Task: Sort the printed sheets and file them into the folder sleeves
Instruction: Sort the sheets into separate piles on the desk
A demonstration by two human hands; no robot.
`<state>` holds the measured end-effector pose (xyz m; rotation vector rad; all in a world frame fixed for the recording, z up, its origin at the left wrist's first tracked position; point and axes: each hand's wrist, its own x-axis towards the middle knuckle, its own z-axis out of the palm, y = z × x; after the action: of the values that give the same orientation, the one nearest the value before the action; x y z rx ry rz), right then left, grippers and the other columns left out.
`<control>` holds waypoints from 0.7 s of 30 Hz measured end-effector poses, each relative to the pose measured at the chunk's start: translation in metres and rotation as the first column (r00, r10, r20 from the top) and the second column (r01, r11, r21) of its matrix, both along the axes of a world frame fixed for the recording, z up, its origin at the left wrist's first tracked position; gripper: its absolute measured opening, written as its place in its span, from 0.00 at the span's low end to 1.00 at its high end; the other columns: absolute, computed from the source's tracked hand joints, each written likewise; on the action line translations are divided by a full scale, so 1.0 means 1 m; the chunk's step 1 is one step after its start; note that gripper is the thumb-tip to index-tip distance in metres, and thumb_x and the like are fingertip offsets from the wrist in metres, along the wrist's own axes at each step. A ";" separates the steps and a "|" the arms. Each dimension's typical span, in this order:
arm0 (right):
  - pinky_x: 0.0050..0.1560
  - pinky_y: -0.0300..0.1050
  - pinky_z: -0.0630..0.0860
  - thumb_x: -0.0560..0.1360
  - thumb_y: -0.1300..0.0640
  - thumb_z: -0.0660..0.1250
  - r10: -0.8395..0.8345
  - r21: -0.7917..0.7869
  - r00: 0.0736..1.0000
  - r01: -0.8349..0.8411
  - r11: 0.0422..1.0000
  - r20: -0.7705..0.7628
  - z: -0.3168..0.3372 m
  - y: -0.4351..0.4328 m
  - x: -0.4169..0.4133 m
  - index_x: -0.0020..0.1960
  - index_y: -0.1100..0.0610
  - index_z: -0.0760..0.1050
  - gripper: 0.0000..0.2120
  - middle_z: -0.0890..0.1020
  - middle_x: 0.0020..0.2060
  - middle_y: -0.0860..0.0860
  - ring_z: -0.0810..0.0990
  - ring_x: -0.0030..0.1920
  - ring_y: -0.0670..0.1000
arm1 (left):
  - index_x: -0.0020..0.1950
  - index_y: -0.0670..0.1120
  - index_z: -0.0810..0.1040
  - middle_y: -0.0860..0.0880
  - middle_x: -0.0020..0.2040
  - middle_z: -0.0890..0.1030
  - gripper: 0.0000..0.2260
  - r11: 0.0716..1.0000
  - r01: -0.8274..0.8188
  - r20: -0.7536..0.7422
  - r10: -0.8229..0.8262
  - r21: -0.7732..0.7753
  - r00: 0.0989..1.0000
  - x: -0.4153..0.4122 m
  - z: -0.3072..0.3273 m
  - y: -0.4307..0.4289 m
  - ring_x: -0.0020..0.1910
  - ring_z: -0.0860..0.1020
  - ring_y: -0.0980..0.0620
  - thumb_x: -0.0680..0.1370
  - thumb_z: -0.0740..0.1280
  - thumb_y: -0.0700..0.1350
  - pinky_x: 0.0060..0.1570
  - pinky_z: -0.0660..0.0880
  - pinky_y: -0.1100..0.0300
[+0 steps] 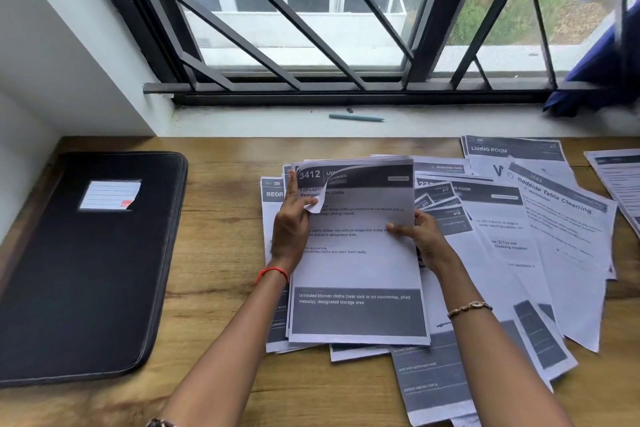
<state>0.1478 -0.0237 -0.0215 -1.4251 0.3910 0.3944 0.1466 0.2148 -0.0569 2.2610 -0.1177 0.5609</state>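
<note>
The left hand [292,225] is pinching the stack of sheets [356,263] at its curling top corner, and the right hand [420,236] is gripping its right edge, over loose sheets [554,236] on the table [225,166]. The folder [86,270] is lying closed, well to the left. Pages clinging together may get sorted as one.

Both forearms are bare all the way to the hands. At the wrist of the left hand [291,229] a thin red-orange thread [273,272] is tied, with a short loose end sticking out on its outer side. The right hand [420,236] has a slim gold-coloured chain bracelet [469,308] at the wrist, with one oval piece on top that is larger than the other links. Nails are short and plain. By the left arm at the bottom edge sits a dark speckled scrap [159,422], too cut off to identify.
</note>
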 end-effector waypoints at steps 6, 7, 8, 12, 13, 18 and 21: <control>0.42 0.41 0.81 0.68 0.74 0.69 0.002 -0.001 1.000 -0.002 1.000 -0.001 0.000 0.000 0.000 0.51 0.60 0.76 0.15 0.82 0.43 0.54 0.80 0.41 0.52 | 0.46 0.36 0.80 0.42 0.73 0.59 0.10 1.000 0.030 0.040 -0.030 0.002 0.999 -0.002 -0.001 0.000 0.69 0.61 0.58 0.72 0.61 0.26 0.48 0.76 0.57; 0.42 0.41 0.80 0.68 0.74 0.69 0.003 -0.001 1.000 -0.003 1.000 -0.002 0.000 0.000 0.000 0.50 0.60 0.76 0.15 0.82 0.43 0.54 0.80 0.41 0.52 | 0.46 0.36 0.80 0.41 0.73 0.59 0.10 0.999 0.036 0.038 -0.036 0.006 0.999 -0.003 0.000 0.000 0.69 0.63 0.57 0.72 0.61 0.28 0.46 0.76 0.57; 0.43 0.42 0.80 0.68 0.74 0.69 0.003 -0.001 1.000 -0.003 1.000 -0.003 0.000 0.000 0.000 0.50 0.60 0.76 0.15 0.82 0.43 0.54 0.80 0.41 0.52 | 0.47 0.36 0.81 0.39 0.73 0.60 0.10 0.999 0.041 0.032 -0.041 0.015 0.999 -0.004 0.000 -0.001 0.67 0.68 0.53 0.73 0.61 0.30 0.43 0.77 0.57; 0.45 0.44 0.80 0.68 0.73 0.69 0.004 -0.011 1.000 -0.005 1.000 -0.008 -0.001 0.000 0.001 0.53 0.62 0.76 0.16 0.82 0.43 0.55 0.80 0.41 0.53 | 0.47 0.34 0.80 0.35 0.71 0.63 0.08 0.999 0.048 0.022 -0.048 0.025 0.999 -0.005 0.000 -0.002 0.55 0.77 0.46 0.74 0.61 0.31 0.41 0.78 0.56; 0.45 0.45 0.80 0.68 0.73 0.70 0.006 -0.014 1.000 -0.006 1.000 -0.007 -0.001 0.000 0.001 0.52 0.61 0.76 0.15 0.82 0.43 0.55 0.80 0.41 0.53 | 0.48 0.34 0.80 0.35 0.71 0.64 0.08 0.999 0.042 0.021 -0.042 0.020 0.999 -0.005 0.000 -0.002 0.58 0.76 0.45 0.74 0.61 0.29 0.46 0.78 0.55; 0.41 0.40 0.80 0.67 0.74 0.69 0.004 -0.016 1.000 -0.004 1.000 -0.001 -0.001 -0.001 0.001 0.49 0.60 0.76 0.14 0.81 0.42 0.55 0.80 0.41 0.53 | 0.61 0.35 0.73 0.39 0.58 0.77 0.14 0.986 -0.092 -0.041 0.087 -0.140 0.995 -0.003 0.010 -0.004 0.59 0.76 0.44 0.76 0.65 0.32 0.59 0.74 0.49; 0.40 0.39 0.80 0.68 0.74 0.69 0.004 -0.024 1.000 -0.004 1.000 -0.004 0.000 -0.001 0.002 0.52 0.62 0.75 0.16 0.81 0.42 0.54 0.79 0.40 0.52 | 0.64 0.38 0.68 0.45 0.54 0.79 0.18 0.917 -0.211 -0.177 0.158 -0.338 0.971 0.000 0.022 -0.005 0.51 0.76 0.53 0.76 0.67 0.36 0.50 0.73 0.68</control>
<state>0.1493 -0.0248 -0.0219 -1.4484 0.3973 0.3968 0.1463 0.2100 -0.0350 1.9586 0.2571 0.4686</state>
